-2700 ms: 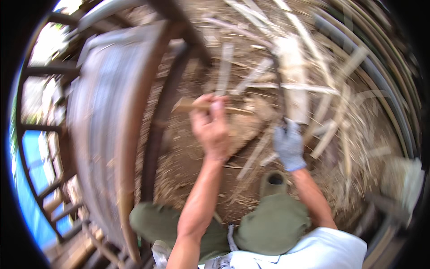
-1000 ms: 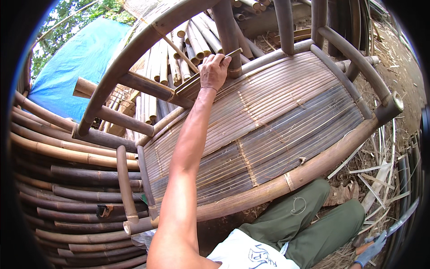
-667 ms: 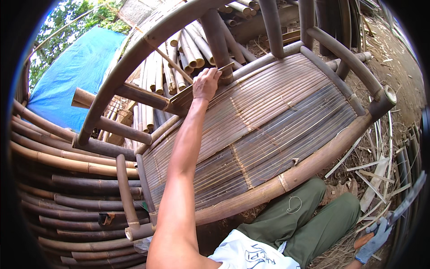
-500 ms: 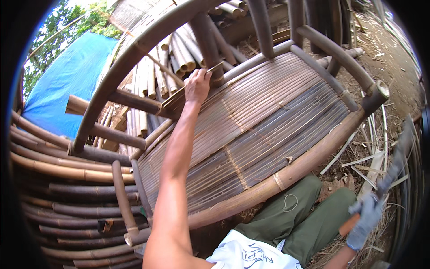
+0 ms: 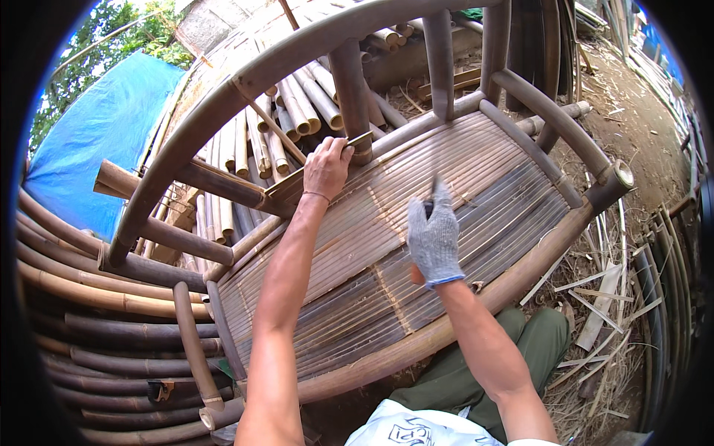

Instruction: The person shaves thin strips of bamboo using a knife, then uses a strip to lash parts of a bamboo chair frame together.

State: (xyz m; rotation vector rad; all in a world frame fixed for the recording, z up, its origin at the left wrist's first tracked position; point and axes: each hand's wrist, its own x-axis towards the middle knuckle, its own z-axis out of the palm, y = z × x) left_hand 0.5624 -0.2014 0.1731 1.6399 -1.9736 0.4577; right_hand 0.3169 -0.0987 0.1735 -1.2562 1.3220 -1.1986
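My left hand [image 5: 327, 167] is closed on a thin bamboo strip [image 5: 361, 139] at the inner side of the bench's back rail, beside a thick upright post. My right hand [image 5: 435, 241], in a grey knitted glove, is closed around a long-bladed knife; its orange-brown handle [image 5: 417, 274] shows below the fist. The blade points away from me over the seat, blurred by motion, so its exact shape is unclear. Under both hands lies the slatted seat [image 5: 476, 215] of a dark bamboo bench [image 5: 416, 346], pale slats at the back, darker ones in front.
Stacked bamboo poles [image 5: 134, 327] lie at the left, with more cut poles [image 5: 297, 111] behind the bench. A blue tarp [image 5: 104, 134] hangs at the far left. Bamboo offcuts [image 5: 599, 305] litter the ground at the right. My knees [image 5: 520, 349] are close to the front rail.
My right hand has swung with the knife from the lower right to above the middle of the seat. My left hand keeps its hold on the strip; the view has shifted slightly.
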